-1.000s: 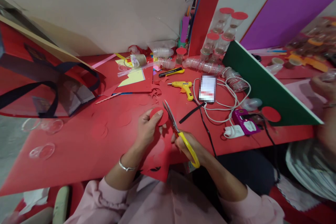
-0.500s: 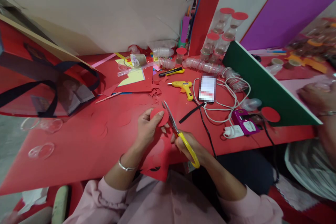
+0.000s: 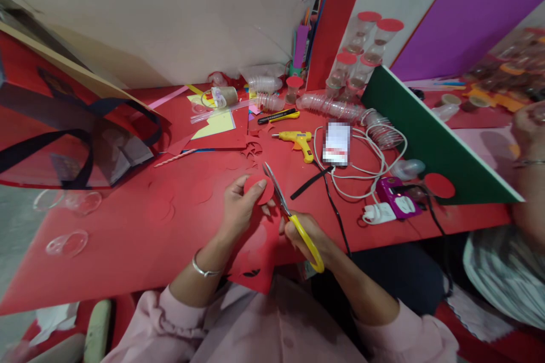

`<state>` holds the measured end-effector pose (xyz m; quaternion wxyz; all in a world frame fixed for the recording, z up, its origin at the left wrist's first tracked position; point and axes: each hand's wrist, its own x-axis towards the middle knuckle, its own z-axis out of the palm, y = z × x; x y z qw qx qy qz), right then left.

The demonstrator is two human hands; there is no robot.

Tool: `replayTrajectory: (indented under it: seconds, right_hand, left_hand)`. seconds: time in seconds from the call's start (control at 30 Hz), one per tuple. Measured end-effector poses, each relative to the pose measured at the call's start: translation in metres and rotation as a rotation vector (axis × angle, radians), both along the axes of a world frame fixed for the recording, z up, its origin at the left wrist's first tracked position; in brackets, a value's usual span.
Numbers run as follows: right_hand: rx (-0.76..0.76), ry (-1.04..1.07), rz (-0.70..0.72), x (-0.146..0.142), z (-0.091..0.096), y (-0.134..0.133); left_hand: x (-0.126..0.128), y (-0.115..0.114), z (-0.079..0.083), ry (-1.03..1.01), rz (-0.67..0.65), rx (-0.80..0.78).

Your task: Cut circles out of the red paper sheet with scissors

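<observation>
Between the thumb and fingers of my left hand [image 3: 238, 207] is a red paper circle [image 3: 259, 189], held above the red table [image 3: 187, 264]. My right hand [image 3: 309, 233] grips yellow-handled scissors [image 3: 305, 241], their blades pointing up and away just right of the circle. The blades look nearly closed, with no paper visibly between them. Red paper sheet [image 3: 255, 269] lies under my hands at the table's front edge. Several cut red circles [image 3: 159, 210] rest left of my left hand. Curved red paper scraps [image 3: 252, 150] are scattered beyond it.
A yellow glue gun [image 3: 296, 140], a cutter knife [image 3: 276, 117], a phone [image 3: 336, 144] with white cable and a purple power strip [image 3: 395, 198] lie ahead and right. Stacked plastic cups [image 3: 332, 106] line the back. A green board [image 3: 434, 136] separates another person's arm [image 3: 530, 181].
My hands, the circle and the scissors have hardly moved. Beyond the green board, the other person's hand has lifted and shifted toward the right edge.
</observation>
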<state>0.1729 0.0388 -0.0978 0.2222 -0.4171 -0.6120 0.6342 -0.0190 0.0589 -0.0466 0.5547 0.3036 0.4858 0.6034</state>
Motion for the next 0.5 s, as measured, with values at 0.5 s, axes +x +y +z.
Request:
replayTrajectory:
  seconds: [0.5]
  right_hand:
    - [0.004,-0.014,-0.006,-0.0008,-0.0037,0.0007]
  left_hand:
    - [0.0017,-0.0024,0.0014,-0.006,0.001,0.019]
